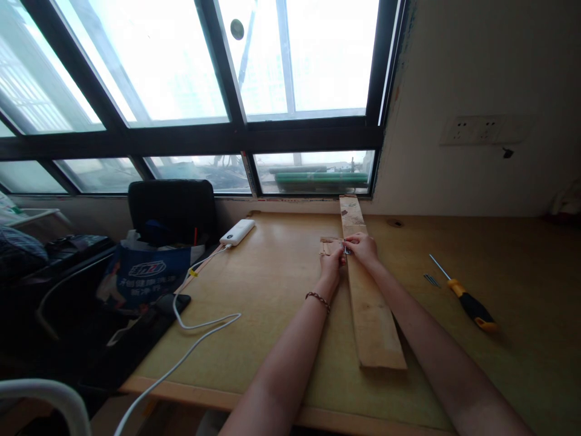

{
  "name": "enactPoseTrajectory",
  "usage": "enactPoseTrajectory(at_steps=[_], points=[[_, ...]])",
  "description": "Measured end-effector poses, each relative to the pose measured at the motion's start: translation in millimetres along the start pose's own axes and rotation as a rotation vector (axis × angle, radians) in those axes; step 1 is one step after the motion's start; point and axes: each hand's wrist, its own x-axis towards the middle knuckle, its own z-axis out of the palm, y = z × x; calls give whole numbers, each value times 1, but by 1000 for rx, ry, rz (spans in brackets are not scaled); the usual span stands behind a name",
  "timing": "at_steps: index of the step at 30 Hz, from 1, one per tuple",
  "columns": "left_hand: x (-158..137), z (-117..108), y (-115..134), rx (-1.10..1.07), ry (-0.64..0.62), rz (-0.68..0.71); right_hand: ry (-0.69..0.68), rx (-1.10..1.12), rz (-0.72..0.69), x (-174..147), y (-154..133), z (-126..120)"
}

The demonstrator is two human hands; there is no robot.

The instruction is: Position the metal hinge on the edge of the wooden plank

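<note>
A long wooden plank (374,321) lies lengthwise on the table, its far end against the window sill. Beside its left edge, toward the far end, is a short wooden block (325,247). My left hand (333,260) is closed around this block, next to the plank. On the plank's upper face my right hand (364,247) pinches a small shiny metal piece (347,249), right by the left fingertips. Fingers cover most of that piece, so its exact kind cannot be made out.
To the right lie a yellow-and-black screwdriver (472,306) and several screws (431,280). A white power bank (238,232) with a white cable (206,336) sits on the table (281,290) at left. A black chair (171,209) and a blue bag (147,269) stand beyond its left edge.
</note>
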Motion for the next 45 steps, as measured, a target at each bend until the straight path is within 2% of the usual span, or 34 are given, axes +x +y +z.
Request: enactPoseTrajectory(at_steps=[3, 5, 9, 11, 13, 15, 18, 20, 24, 30, 34, 37, 39, 42, 45], points=[[0, 1, 0, 8, 15, 1, -5, 84, 40, 1, 1, -2], [0, 1, 0, 19, 25, -1, 22, 220, 69, 1, 1, -3], [1, 1, -1, 22, 41, -26, 193, 561, 136, -4, 3, -17], [2, 0, -2, 15, 41, -29, 295, 562, 174, -8, 8, -36], [3, 0, -3, 12, 36, -21, 348, 414, 177, -11, 18, -63], [4, -1, -4, 17, 30, -13, 338, 179, 143, -15, 34, -95], [5, 0, -4, 32, 32, -30, 246, -169, 130, -24, 63, -133], [5, 0, -3, 38, 38, -43, 147, -336, 175, -32, 79, -146], [6, 0, -3, 29, 21, -32, -32, -626, 294, -45, 89, -147], [6, -1, -3, 26, 19, -35, -95, -869, 525, -47, 76, -143], [7, -1, -4, 15, 21, -43, -103, -893, 502, -47, 84, -142], [8, -1, -4, 17, 28, -61, -74, -830, 451, -47, 90, -141], [8, -1, -4, 24, 28, -66, -45, -678, 383, -45, 88, -138], [7, 0, -5, 39, 45, -59, 33, -246, 216, -40, 73, -124], [5, 1, -5, 40, 65, -29, 43, 161, 95, -33, 46, -99]])
